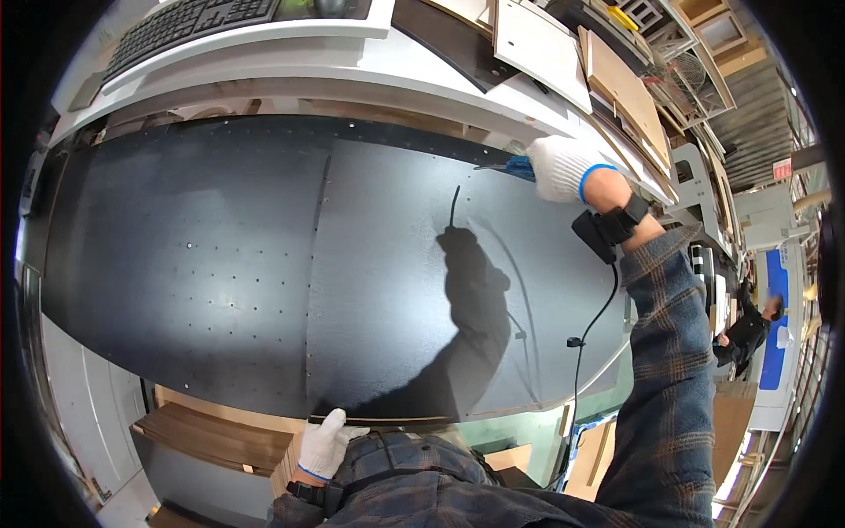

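My right hand point(561, 169), in a white knit glove with a blue cuff, is closed around a blue-handled tool point(519, 167) over the far right part of the work surface. Its thin tip points left; the glove hides most of the handle, so its exact kind cannot be told. Below lies a large smooth dark grey panel point(396, 264), with my arm's shadow across it. At the panel's near left corner, my gloved left hand point(324, 444) grips the edge, thumb on top. The panel rests on a dark table point(176, 211) dotted with small holes.
Beyond the table, a white desk point(290, 48) carries a black keyboard point(189, 31). Several loose boards point(541, 44) are piled at the far right. Stacked brown panels point(216, 436) stand near left. A cable point(607, 308) hangs from my right wrist. Another person point(748, 326) is distant right.
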